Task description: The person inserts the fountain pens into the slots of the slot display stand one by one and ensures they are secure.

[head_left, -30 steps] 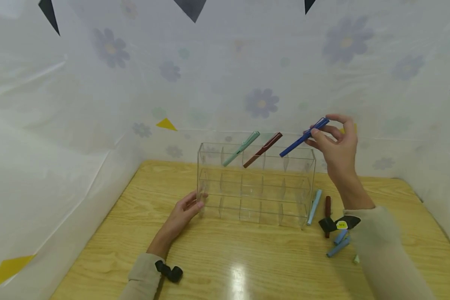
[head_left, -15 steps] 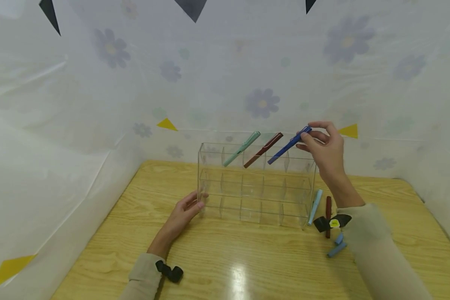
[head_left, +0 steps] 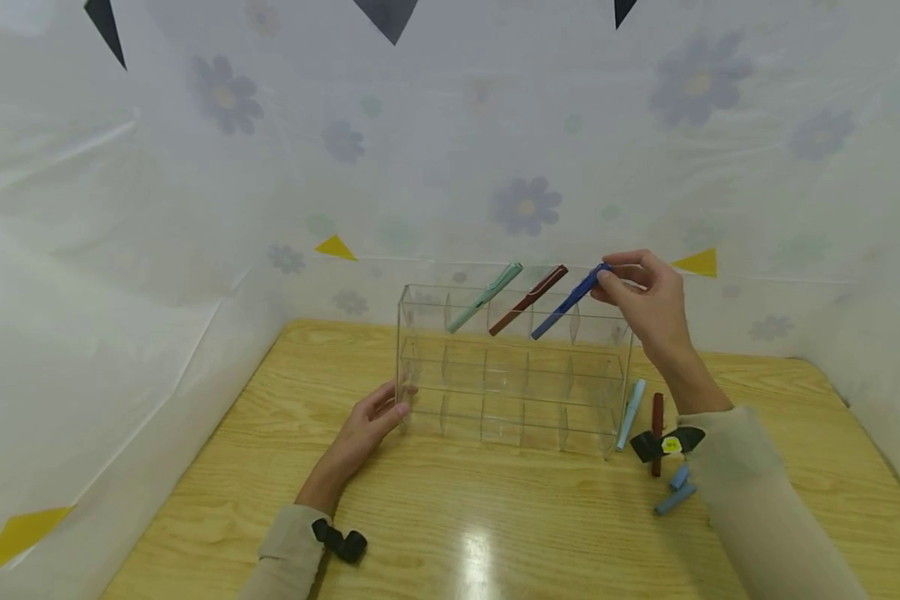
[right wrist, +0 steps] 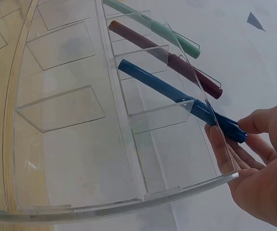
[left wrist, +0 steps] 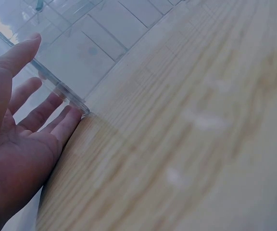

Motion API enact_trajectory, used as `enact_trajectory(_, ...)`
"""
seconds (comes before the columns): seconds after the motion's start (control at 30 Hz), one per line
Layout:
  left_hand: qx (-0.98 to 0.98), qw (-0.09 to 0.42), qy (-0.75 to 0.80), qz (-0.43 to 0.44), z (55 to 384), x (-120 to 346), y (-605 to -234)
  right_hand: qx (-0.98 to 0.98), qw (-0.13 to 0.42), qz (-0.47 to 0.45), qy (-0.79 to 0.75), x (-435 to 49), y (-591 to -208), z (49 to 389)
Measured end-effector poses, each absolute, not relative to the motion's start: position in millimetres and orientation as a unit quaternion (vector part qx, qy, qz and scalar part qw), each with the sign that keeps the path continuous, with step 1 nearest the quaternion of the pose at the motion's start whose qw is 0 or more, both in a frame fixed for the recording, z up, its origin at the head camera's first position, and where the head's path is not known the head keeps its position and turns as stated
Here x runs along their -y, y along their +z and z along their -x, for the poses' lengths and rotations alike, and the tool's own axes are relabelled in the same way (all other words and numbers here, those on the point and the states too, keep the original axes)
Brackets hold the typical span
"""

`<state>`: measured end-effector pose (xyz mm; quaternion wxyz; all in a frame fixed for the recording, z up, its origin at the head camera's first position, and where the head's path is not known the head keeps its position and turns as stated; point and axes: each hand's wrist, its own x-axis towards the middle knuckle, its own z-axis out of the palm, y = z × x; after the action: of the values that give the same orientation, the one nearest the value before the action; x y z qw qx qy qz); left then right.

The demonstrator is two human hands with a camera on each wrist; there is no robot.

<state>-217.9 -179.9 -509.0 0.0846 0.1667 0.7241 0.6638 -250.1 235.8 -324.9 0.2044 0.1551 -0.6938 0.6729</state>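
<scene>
A clear acrylic rack (head_left: 506,375) with divided compartments in tiers stands on the table. My left hand (head_left: 367,425) is at its left side; in the left wrist view the fairly straight fingers (left wrist: 42,113) touch the rack's edge. My right hand (head_left: 652,308) pinches a blue pen (head_left: 570,302) by its capped upper end, between thumb and fingers. That pen slants in the top tier, its lower end inside a compartment. Left of it, a dark red pen (head_left: 528,300) and a mint green pen (head_left: 486,297) lean the same way in their own compartments.
Right of the rack, a light blue pen (head_left: 631,415), another dark red pen (head_left: 657,417) and blue pens (head_left: 675,498) lie on the wooden table (head_left: 420,533), partly hidden by the right sleeve. A flower-patterned sheet (head_left: 435,167) hangs behind the table.
My right hand has moved left and slightly down with the blue pen, whose lower end has gone into the top tier beside the dark red pen. My left hand has stayed put.
</scene>
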Motion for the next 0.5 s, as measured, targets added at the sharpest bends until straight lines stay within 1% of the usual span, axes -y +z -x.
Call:
enact_trajectory(0.2,-0.721,0.087,0.666,-0.167,216.6,180.1,-506.7,0.739,0.218,-0.151,0.620,-240.1,-324.7,249.0)
enact_trajectory(0.5,-0.715,0.092,0.674,-0.164,214.5,179.7,-505.2,0.757,0.200,-0.150,0.604,-244.9,-324.3,245.4)
